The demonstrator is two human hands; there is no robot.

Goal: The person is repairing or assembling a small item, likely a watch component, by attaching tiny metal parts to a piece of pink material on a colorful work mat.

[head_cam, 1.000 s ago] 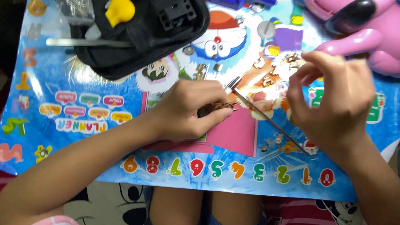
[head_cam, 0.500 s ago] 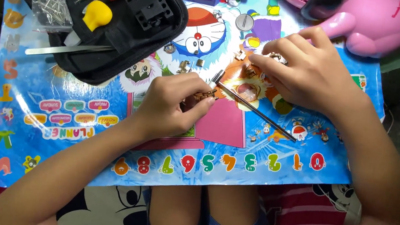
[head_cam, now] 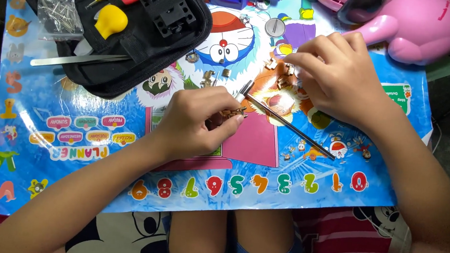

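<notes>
Left hand (head_cam: 195, 121) pinches a gold band (head_cam: 233, 112) while right hand (head_cam: 337, 79) closes on loose links (head_cam: 283, 83) at one o'clock, several unattached.

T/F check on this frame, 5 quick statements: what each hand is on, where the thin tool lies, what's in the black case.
1. The left hand pinches a short gold-coloured link piece. True.
2. The right hand grips the thin metal tool. False: the tool lies on the mat; the right hand's fingertips are at the small gold links.
3. The black tool case is zipped shut. False: it lies open, a yellow-handled tool showing inside.
4. A pink toy sits at the mat's far right corner. True.
5. Metal tweezers lie along the case's near edge. True.
</notes>
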